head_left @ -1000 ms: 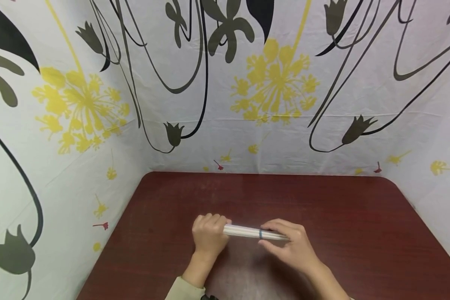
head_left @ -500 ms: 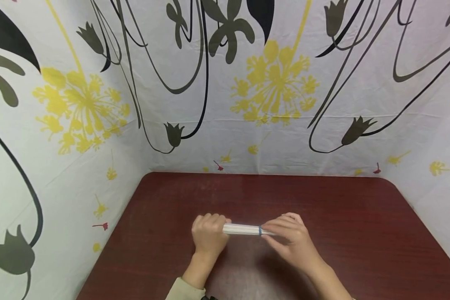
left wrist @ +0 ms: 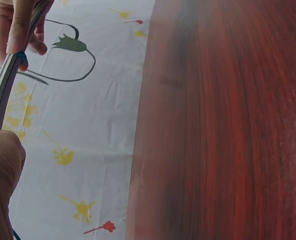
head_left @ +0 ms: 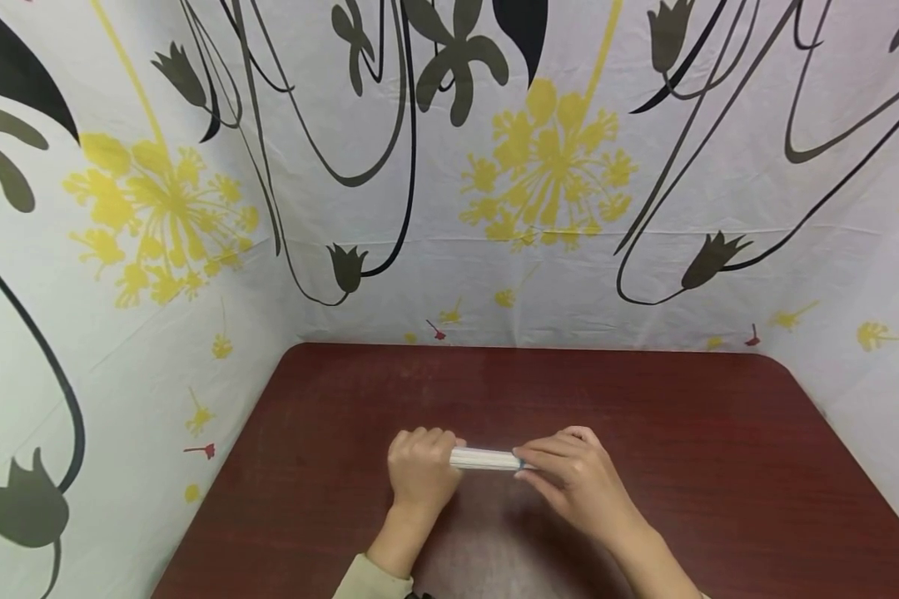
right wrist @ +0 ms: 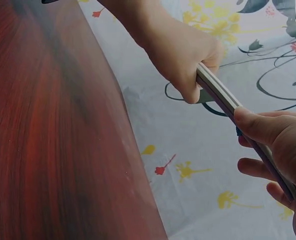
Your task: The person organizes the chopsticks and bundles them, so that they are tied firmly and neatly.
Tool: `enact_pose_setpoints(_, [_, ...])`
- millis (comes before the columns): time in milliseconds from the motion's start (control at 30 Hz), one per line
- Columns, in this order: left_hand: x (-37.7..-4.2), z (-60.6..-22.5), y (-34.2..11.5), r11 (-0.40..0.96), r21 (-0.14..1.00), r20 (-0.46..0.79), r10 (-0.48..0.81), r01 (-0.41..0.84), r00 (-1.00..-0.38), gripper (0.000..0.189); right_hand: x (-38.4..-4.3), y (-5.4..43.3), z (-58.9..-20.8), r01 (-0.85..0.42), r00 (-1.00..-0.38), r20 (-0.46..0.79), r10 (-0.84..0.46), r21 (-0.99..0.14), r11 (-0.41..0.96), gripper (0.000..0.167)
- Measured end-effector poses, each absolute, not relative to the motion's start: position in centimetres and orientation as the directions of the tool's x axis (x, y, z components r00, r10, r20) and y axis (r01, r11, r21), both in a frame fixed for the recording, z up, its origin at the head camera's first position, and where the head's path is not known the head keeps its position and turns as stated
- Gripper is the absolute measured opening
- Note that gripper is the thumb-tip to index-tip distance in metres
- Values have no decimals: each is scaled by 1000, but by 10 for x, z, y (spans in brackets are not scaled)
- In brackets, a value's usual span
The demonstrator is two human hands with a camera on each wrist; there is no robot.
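A slim, pale bundle of long, thin strips or sticks (head_left: 483, 458) is held almost level above the table, with a blue band (head_left: 522, 463) around it. My left hand (head_left: 423, 470) grips the bundle's left end in a fist. From the other side my right hand (head_left: 588, 482) pinches it at the band between thumb and fingers, covering most of the right end. The right wrist view shows the right thumb (right wrist: 258, 125) lying along the bundle (right wrist: 219, 90). In the left wrist view the bundle (left wrist: 1, 95) runs between both hands; its exact kind cannot be told.
A dark reddish-brown table (head_left: 524, 391) with rounded far corners spreads beneath the hands. White cloth (head_left: 434, 208) printed with yellow, grey and black flowers hangs behind it and along both sides. A pale sleeve (head_left: 374, 578) covers the left forearm.
My right hand's fingers have drawn in from a loose hold and now pinch the bundle at the blue band. The left hand keeps its grip, shifting only very slightly right.
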State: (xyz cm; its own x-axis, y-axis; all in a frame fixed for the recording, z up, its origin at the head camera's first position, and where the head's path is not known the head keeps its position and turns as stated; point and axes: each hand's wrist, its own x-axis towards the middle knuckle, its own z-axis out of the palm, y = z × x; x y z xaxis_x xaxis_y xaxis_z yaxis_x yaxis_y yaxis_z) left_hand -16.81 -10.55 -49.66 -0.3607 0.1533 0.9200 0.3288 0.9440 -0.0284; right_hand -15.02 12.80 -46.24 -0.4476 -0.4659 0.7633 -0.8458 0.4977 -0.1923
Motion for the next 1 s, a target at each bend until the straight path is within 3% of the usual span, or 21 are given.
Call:
enact_pose_setpoints(267, [-166,-500,-103,938,-58,894,201,341,-401,28,-145,125,-462,-829,-478,699,-532,-159,535,26])
enact_pose_setpoints(500, [-165,-501,-103,937,-57,874,214,344,-436,27,-142,129,-461,-801,-531,673,-515,-200,565,46])
enact_pose_setpoints(700, [-166,-499,-105,934,-40,881,200,355,-428,28,-143,136,-460,-823,-522,694,-496,-257,507,28])
enact_pose_setpoints(867, [-165,-498,-106,934,-44,879,205,355,-430,31,-142,134,-459,-819,-518,682,-516,-221,530,22])
enact_pose_setpoints(1000, [-164,-499,-106,938,-58,883,209,342,-421,29,-141,129,-456,-792,-543,657,-522,-194,580,28])
